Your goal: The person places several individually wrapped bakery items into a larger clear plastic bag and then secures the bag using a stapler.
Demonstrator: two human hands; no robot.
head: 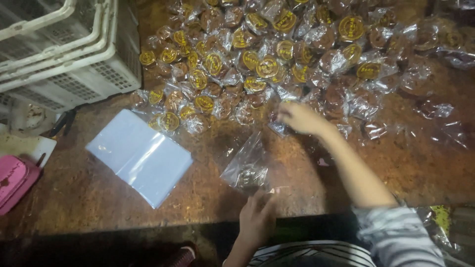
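Observation:
My left hand (257,217) rests at the near table edge, its fingers pinching the lower end of a clear plastic bag (247,165) that lies open toward the pile. My right hand (297,117) reaches forward with closed fingers on a small wrapped brown cookie (278,127) at the front of the heap. A large heap of wrapped cookies (267,64), each in clear film with a round yellow label, covers the far half of the brown table (99,193).
A stack of flat clear bags (140,155) lies to the left of the open bag. White plastic crates (64,49) stand at the far left. A pink object (14,180) and a white board (24,146) sit at the left edge.

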